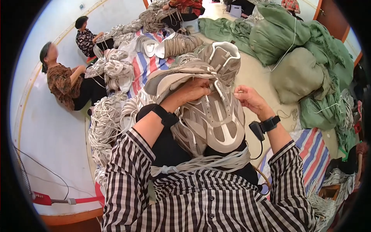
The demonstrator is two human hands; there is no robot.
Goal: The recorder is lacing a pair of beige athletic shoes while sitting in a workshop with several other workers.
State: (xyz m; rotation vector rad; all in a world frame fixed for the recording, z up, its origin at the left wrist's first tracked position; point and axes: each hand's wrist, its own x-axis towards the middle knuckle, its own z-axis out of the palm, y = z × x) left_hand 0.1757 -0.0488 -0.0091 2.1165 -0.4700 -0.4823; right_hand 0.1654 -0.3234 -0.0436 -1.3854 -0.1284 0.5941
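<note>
Item: grey-beige sneaker (210, 120), rested on the lap. Left hand (191, 92) is pressed on its tongue, grip closed over the upper; right hand (250, 98) is pinched on a lace end (239, 92) — best kept taut, the shoe steadied, while threaded.

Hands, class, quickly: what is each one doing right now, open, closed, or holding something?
Left hand: closed on the grey shoe in the lap.
Right hand: closed, pinching a thin white lace by the shoe.
</note>
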